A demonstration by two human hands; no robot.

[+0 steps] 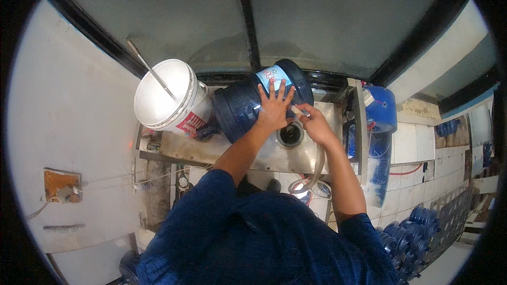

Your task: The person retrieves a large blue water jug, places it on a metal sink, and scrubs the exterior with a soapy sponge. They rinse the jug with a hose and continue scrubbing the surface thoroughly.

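Note:
A large dark-blue water jug (237,106) lies tilted on its side on a metal counter (190,146), its neck toward the lower left. My left hand (274,110) rests flat on the jug, fingers spread, beside a light-blue label (272,77). Just right of it, my right hand (316,126) is closed around the pale end of a hose (319,164), held close to the jug's side. The hose hangs from that hand over the counter's front edge. Below both hands, a round dark drain hole (290,134) opens in the counter.
Left of the jug stands a white bucket (182,111) with a metal rod (150,68) leaning in it. A blue cylindrical container (381,108) is beyond the counter's right-hand post (360,126). Several blue jugs (406,237) stand at lower right. Dark-framed glass panels (317,16) rise behind.

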